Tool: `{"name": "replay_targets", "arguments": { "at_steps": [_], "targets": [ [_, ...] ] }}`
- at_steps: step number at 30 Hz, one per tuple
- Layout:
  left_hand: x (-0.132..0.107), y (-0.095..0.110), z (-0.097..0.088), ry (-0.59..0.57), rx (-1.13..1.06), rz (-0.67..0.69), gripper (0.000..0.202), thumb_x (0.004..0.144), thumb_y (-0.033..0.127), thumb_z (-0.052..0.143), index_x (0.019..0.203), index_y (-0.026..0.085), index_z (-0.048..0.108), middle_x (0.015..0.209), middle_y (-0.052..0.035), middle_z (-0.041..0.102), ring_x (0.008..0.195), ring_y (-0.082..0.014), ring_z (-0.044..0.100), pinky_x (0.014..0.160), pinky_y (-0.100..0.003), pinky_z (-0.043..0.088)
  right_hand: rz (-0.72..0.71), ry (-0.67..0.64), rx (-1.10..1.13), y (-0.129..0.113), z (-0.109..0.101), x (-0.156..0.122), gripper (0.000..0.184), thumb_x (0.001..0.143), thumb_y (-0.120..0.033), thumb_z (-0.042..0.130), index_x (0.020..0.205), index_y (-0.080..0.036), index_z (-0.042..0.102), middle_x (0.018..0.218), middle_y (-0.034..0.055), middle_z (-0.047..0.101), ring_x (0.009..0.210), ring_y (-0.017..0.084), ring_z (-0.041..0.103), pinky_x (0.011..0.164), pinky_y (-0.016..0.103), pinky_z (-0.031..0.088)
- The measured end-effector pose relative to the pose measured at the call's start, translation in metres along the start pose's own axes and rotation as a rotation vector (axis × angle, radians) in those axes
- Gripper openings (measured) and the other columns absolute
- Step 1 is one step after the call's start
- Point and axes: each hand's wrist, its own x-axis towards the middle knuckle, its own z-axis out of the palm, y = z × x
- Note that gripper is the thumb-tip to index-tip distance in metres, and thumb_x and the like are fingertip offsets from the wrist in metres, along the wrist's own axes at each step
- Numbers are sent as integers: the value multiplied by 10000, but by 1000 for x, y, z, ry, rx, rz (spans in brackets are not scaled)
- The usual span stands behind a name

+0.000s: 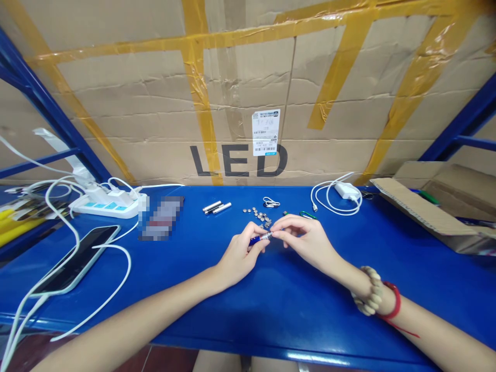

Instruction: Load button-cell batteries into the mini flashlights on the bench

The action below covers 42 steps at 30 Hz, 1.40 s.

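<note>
The left hand (241, 254) and the right hand (307, 241) are meeting just above the middle of the blue tabletop (271, 305), holding a small blue tube (257, 239) between them. The left fingers (251, 232) are curling around the blue body and pinching it. The right fingertips (279, 233) are pressing together on its silver end. The tube is lying nearly level, clear of the tabletop.

Just behind the hands, a scatter of small round batteries (259, 214) is lying on the tabletop. To its left, three silver cylinders (217, 207) are resting side by side. A small coiled white cord (271, 202) and a green clip (308, 214) are sitting near the batteries.

Toward the back right, a white charger (346, 190) is lying with its looped cable. An open cardboard box (426, 209) is sitting at the right edge. At the left edge, a phone (77, 258) is lying face up with a white cable plugged in. A power strip (108, 205) is lying behind the phone. Beaded and red bracelets (374, 297) are circling the right wrist.
</note>
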Motion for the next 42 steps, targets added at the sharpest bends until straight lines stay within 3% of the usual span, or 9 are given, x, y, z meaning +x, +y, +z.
{"name": "replay_targets", "arguments": {
  "at_steps": [12, 18, 23, 29, 32, 35, 39, 42],
  "targets": [
    [-3, -1, -1, -12, 2, 51, 117, 872, 268, 430, 842, 155, 431, 715, -2, 573, 646, -101, 563, 605, -193, 433, 339, -163, 152, 9, -5, 5, 269, 641, -354, 704, 730, -106, 651, 592, 26, 583, 494, 76, 488, 485, 186, 398],
    [-5, -4, -2, -122, 59, 98, 144, 877, 283, 444, 937, 165, 501, 867, -25, 606, 744, -117, 601, 653, -191, 456, 349, -247, 43, 14, -13, 4, 270, 555, -348, 751, 642, -108, 663, 594, 24, 581, 476, 55, 393, 438, 182, 298],
    [-5, -1, -6, -218, 125, 157, 224, 887, 234, 428, 1097, 206, 499, 980, -24, 606, 879, -128, 588, 766, -202, 439, 354, -290, 7, 15, -12, 3, 269, 537, -352, 750, 612, -109, 660, 589, 25, 586, 484, 65, 415, 443, 186, 307],
    [-4, 0, -6, -161, 114, 147, 197, 876, 217, 437, 1027, 170, 554, 888, -22, 622, 791, -115, 591, 717, -182, 429, 370, -225, -88, 14, -9, 4, 292, 559, -381, 740, 616, -109, 649, 515, 2, 535, 433, 53, 358, 408, 184, 257],
    [0, -1, -4, -134, 93, 107, 183, 887, 224, 405, 992, 158, 539, 796, -10, 615, 731, -108, 584, 691, -186, 423, 228, -121, -169, 15, -11, 4, 305, 592, -408, 738, 645, -122, 646, 621, 23, 587, 466, 68, 427, 444, 198, 333],
    [4, -1, -3, -92, 98, 84, 188, 898, 239, 377, 982, 157, 523, 755, -3, 604, 715, -111, 569, 703, -204, 415, -87, -36, -282, 16, -14, 4, 222, 684, -369, 699, 708, -153, 656, 763, 31, 614, 576, 83, 516, 527, 198, 404],
    [4, -1, -4, -85, 73, 75, 198, 903, 254, 359, 988, 153, 507, 730, -1, 593, 699, -111, 552, 707, -213, 406, -452, -42, -489, 13, -19, 2, 125, 823, -275, 580, 857, -191, 665, 874, 35, 620, 738, 90, 577, 593, 177, 427],
    [4, 0, -4, -100, 66, 79, 210, 909, 257, 342, 970, 151, 512, 718, 0, 575, 692, -110, 540, 714, -213, 395, -624, -54, -662, 6, -22, 1, 151, 866, -229, 520, 863, -201, 668, 865, 22, 631, 669, 67, 575, 540, 166, 399]
  ]
}}
